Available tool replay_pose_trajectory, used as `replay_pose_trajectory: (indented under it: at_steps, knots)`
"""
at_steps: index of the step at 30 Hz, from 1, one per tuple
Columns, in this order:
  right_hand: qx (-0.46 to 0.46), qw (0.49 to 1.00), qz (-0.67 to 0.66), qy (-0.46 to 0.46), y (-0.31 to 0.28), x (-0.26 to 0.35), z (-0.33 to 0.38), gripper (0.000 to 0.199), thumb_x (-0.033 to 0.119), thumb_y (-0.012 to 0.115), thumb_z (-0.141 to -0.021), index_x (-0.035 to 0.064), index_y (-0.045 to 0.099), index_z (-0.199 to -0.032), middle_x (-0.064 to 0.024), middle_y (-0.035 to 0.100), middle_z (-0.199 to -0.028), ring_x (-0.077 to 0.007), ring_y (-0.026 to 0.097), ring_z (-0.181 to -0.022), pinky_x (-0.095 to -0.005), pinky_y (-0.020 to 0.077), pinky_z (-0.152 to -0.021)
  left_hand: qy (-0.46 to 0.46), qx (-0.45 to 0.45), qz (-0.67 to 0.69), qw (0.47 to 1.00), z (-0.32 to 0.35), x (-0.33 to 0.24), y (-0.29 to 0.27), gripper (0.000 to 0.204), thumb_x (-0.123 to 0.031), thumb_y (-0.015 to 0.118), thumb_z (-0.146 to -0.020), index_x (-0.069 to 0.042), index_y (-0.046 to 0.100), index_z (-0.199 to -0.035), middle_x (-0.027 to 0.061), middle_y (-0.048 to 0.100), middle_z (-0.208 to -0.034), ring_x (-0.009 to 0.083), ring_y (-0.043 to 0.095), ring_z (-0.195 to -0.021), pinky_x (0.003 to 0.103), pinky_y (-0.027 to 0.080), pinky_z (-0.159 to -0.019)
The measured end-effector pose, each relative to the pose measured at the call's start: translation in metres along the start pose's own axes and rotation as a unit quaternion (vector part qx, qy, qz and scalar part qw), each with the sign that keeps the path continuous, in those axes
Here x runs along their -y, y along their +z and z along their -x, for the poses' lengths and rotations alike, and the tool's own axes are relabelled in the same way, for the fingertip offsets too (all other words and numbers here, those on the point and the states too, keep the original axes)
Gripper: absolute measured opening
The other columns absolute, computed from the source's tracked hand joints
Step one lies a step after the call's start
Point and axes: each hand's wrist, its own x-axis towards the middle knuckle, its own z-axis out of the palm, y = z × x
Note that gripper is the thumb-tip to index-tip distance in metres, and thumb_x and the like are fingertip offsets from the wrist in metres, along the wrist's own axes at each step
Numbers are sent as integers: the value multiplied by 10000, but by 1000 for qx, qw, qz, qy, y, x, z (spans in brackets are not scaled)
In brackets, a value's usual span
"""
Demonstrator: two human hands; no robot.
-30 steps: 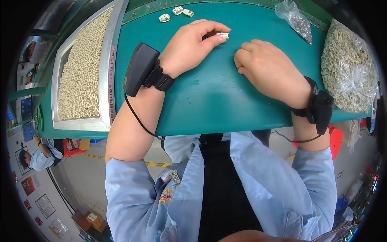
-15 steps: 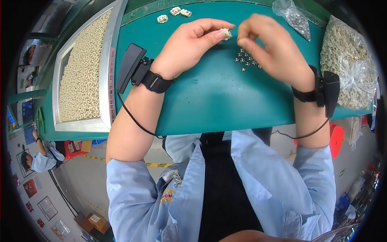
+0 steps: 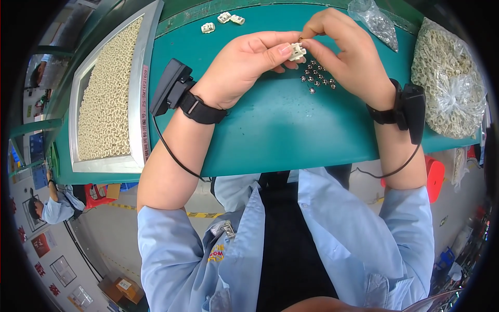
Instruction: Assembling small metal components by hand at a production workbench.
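**Cream plastic piece gripped in your left hand, right hand meeting it**

Your left thumb and fingers are grasping the cream piece, which you are holding just above the green mat, in front of you and toward the far side. Your right thumb and forefinger are forming a pinch right at the piece's upper right edge; whether they are gripping something tiny, you are hiding too well to tell.

Just below your right fingers, a scatter of small shiny metal parts is lying on the mat. Beyond your left hand, near the far edge, three loose cream pieces are lying, two of them close together and one slightly apart. Past your right hand, a small clear bag is lying with dark metal bits inside it.

Farther out on your right, a large clear bag is bulging with cream pieces. On your left, a metal-framed tray is holding dense rows of similar pieces.

You are wearing a black strapped device on your left wrist and another on your right. Off to the far left, another person is showing in light blue.
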Motion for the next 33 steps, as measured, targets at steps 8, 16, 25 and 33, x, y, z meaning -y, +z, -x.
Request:
replay_pose_trajectory:
  at_steps: [8,16,25,33]
  knots:
    - [-14,1000,16,-22,3,0,-7,150,15,679,-754,46,622,-890,-94,578,-832,-289,548,-779,-351,439,-678,-3,81,161,984,-1,4,-9,413,-274,552,-960,-40,526,-1300,20,638,-1052,104,580,-935,235,427,-822]
    - [-16,1000,13,-21,2,0,-7,155,21,684,-751,51,629,-893,-97,588,-828,-292,552,-773,-358,439,-684,2,83,149,985,-2,4,-9,407,-276,555,-958,-49,531,-1296,23,638,-1050,100,580,-939,238,429,-815]
    - [89,871,43,481,-8,61,-42,60,72,632,-868,17,620,-892,-45,596,-835,-139,550,-741,-261,436,-664,31,-3,62,998,-4,9,-12,291,-225,621,-922,-61,580,-1159,6,638,-1030,88,592,-923,226,445,-811]
    - [81,825,-76,554,-8,50,-22,118,122,598,-909,11,602,-948,-3,580,-868,-77,526,-790,-218,425,-678,33,-36,60,997,-9,14,-13,243,-222,626,-919,-69,592,-1105,1,636,-1015,90,590,-924,226,447,-813]
